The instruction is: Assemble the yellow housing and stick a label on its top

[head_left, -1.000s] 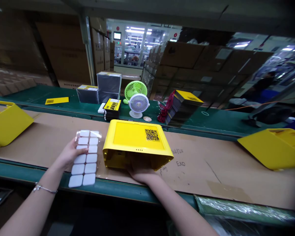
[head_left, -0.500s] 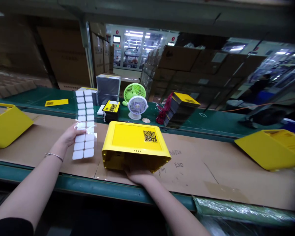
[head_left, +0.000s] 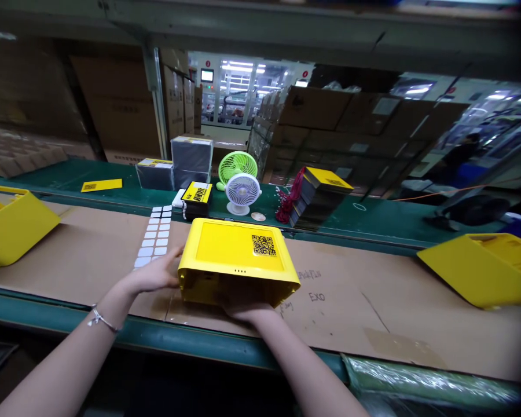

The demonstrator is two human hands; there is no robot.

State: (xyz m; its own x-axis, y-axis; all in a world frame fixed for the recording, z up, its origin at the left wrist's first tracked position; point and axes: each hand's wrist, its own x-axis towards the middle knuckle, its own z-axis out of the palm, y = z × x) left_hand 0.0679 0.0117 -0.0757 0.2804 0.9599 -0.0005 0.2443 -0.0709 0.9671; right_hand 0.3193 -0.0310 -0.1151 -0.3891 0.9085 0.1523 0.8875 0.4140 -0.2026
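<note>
A yellow plastic housing (head_left: 237, 246) with a QR code on its top face sits in front of me, its open side towards me. My left hand (head_left: 160, 271) is at the housing's left side, thumb and fingers against its edge. Reaching into the open side from below, my right hand (head_left: 243, 304) has its fingers hidden in the dark interior. A sheet of white rounded stickers (head_left: 157, 234) lies on the cardboard just behind my left hand, which partly covers its near end.
Other yellow housings stand at the far left (head_left: 21, 226) and far right (head_left: 481, 269) on the cardboard-covered bench (head_left: 351, 307). Along the green shelf are a white fan (head_left: 243, 192), a green fan (head_left: 237, 165), a stack of yellow-topped cards (head_left: 321, 194) and wrapped stacks (head_left: 192, 162).
My left hand has let go of the sticker sheet, which now lies on the cardboard, and has moved right to the housing's side. My right hand stays inside the housing.
</note>
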